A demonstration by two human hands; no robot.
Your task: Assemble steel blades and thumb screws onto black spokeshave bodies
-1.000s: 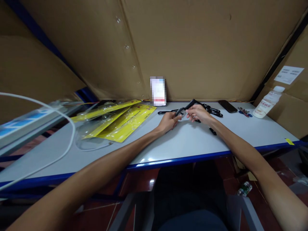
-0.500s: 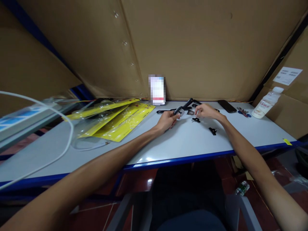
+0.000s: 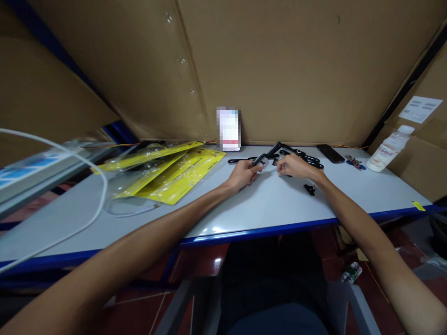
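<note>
The black tool (image 3: pixel 272 150) looks glossy, the tabletop (image 3: pixel 226 216) smooth and shiny, the packaging (image 3: pixel 185 179) clear plastic, the wall (image 3: pixel 272 70) cardboard.

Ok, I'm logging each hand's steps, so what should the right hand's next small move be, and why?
Probably have the right hand take the small dark piece beside its fingers. The hand is right by that piece, down near the table, while the left hand holds the black bar. Whether the right fingers grip anything is hidden.

Dark clothing (image 3: pixel 274 267) (forearms (image 3: pixel 174 225) bare)
</note>
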